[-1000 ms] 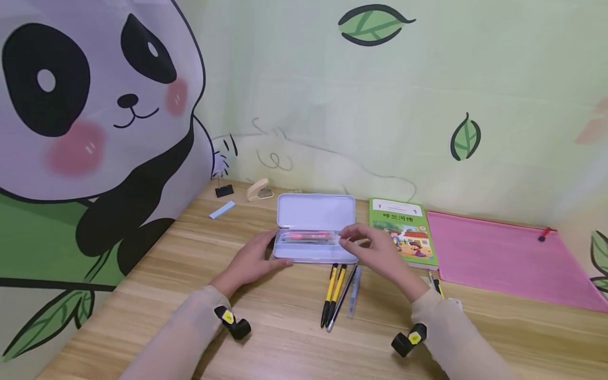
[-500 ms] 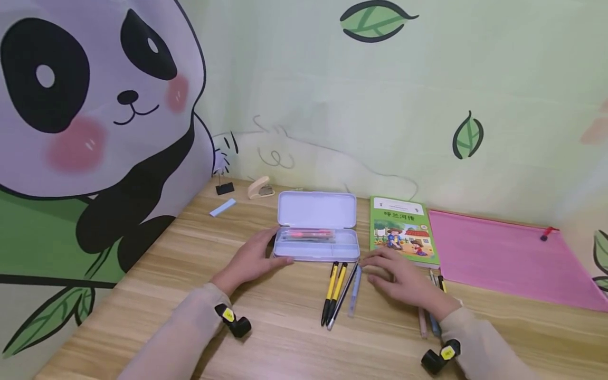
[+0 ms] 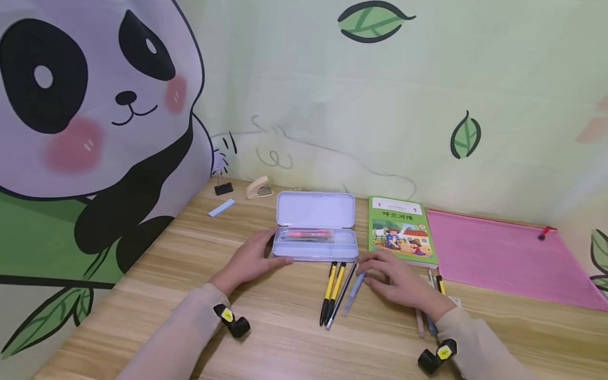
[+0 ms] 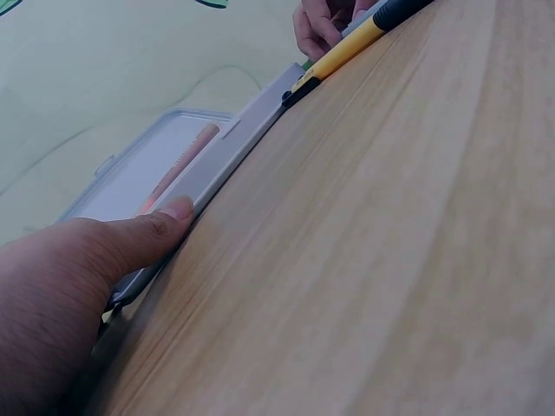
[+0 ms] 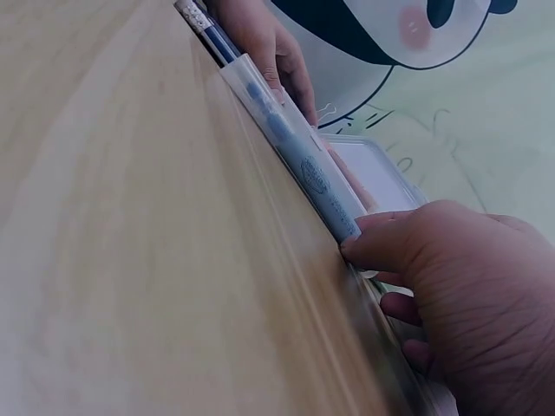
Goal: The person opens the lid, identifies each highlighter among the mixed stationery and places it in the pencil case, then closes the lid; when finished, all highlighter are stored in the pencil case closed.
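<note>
A white pencil case (image 3: pixel 315 210) stands with its lid up on the table, and pink-marked pens (image 3: pixel 309 234) lie in its rear compartment. My left hand (image 3: pixel 249 258) holds the case's left end, thumb along the front wall in the left wrist view. My right hand (image 3: pixel 396 279) pinches the upper end of a light-blue pen (image 5: pixel 299 156) between thumb and fingers, just in front of the case's right corner. The pen slants, its lower end pointing toward me. Left of it lie two yellow-and-black pens (image 3: pixel 337 295) and a dark, slim pen or pencil (image 3: pixel 341 298).
Right of the case lies a green book (image 3: pixel 404 232), then a pink zip pouch (image 3: pixel 503 258). More pens (image 3: pixel 420 323) lie partly under my right forearm. A stapler (image 3: pixel 259 188), a black binder clip (image 3: pixel 223 188) and a small blue strip (image 3: pixel 221 208) are at the back left.
My right hand has come from the case's right compartment down to the light-blue pen and gripped its end. The pen has tilted, its top shifting right. My left hand has stayed on the case.
</note>
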`<state>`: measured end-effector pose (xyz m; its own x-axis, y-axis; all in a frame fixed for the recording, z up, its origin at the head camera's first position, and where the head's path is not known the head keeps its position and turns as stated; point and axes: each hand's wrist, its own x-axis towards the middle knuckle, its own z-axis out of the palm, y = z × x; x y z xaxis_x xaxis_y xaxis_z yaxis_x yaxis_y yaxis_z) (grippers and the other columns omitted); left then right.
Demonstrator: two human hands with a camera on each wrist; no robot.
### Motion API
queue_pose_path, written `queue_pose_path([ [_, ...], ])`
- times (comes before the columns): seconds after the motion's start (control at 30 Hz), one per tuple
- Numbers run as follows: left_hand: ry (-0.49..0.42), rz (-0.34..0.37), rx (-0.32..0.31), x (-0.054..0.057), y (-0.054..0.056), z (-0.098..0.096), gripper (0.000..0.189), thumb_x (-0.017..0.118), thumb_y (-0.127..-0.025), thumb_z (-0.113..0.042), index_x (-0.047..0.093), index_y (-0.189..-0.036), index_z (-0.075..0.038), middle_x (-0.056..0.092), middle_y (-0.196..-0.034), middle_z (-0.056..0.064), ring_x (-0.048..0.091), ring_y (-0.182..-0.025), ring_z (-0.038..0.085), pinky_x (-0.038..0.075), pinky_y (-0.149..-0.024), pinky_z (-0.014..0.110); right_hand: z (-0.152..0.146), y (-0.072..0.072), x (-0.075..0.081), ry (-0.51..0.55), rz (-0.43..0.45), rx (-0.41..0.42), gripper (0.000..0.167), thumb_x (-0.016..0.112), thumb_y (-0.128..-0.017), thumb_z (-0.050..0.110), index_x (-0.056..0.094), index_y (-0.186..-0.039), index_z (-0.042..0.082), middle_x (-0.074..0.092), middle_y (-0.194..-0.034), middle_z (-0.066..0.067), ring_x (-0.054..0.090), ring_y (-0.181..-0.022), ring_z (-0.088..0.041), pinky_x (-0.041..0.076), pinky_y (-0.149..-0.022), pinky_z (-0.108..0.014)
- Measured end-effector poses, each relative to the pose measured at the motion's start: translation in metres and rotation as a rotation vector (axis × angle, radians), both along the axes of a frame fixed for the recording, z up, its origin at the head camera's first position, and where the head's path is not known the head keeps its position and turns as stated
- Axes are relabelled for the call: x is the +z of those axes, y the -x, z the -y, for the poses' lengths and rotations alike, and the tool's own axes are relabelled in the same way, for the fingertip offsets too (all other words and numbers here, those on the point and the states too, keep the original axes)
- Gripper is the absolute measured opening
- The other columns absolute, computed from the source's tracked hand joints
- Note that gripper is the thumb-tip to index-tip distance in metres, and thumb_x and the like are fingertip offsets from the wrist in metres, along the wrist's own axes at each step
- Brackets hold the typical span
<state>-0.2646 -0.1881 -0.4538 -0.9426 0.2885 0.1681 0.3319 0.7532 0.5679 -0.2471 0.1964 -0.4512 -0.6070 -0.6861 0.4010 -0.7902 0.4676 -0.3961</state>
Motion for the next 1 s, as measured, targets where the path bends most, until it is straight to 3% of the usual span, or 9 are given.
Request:
queue_pose_path([
  [0.27,0.005,0.005,0.007,-0.0006,0.0019,0.0002,0.103,0.071,-0.083,-0.067,0.029,-0.160,-0.013,0.038,-0.158,0.013,0.035,-0.145,0.033,0.030,-0.117,0.052,-0.0010,-0.0004,0.0025,-0.030,0.008,0.038,0.022,0.078,-0.085,0.014,0.071,-0.102,0.026,0.063,-0.129,-0.003,0.054,-0.122,-0.024,0.046,-0.101,-0.053],
  [0.5,0.001,0.007,0.005,-0.0021,0.0025,0.0000,0.102,0.071,-0.083,-0.067,0.029,-0.160,-0.015,0.038,-0.158,0.012,0.035,-0.145,0.033,0.030,-0.117,0.053,-0.0016,-0.0015,0.0042,-0.066,0.068,0.060,0.027,0.080,-0.081,0.016,0.065,-0.096,0.032,0.061,-0.130,0.000,0.050,-0.124,-0.022,0.043,-0.102,-0.055],
  [0.8,-0.002,0.020,0.014,-0.0040,0.0025,0.0001,0.102,0.070,-0.082,-0.069,0.029,-0.160,-0.017,0.038,-0.159,0.010,0.035,-0.145,0.031,0.030,-0.118,0.052,-0.0058,0.0011,0.0037,-0.075,0.123,0.105,0.024,0.079,-0.085,0.019,0.064,-0.096,0.034,0.060,-0.125,0.004,0.049,-0.122,-0.020,0.040,-0.102,-0.054],
  [1.0,-0.002,0.002,0.007,-0.0051,0.0031,0.0004,0.100,0.070,-0.083,-0.067,0.029,-0.160,-0.018,0.039,-0.158,0.010,0.035,-0.145,0.031,0.030,-0.117,0.053,-0.0102,0.0041,0.0035,-0.014,0.203,0.167,0.019,0.075,-0.090,0.018,0.064,-0.100,0.031,0.062,-0.120,0.005,0.051,-0.117,-0.018,0.041,-0.101,-0.046],
])
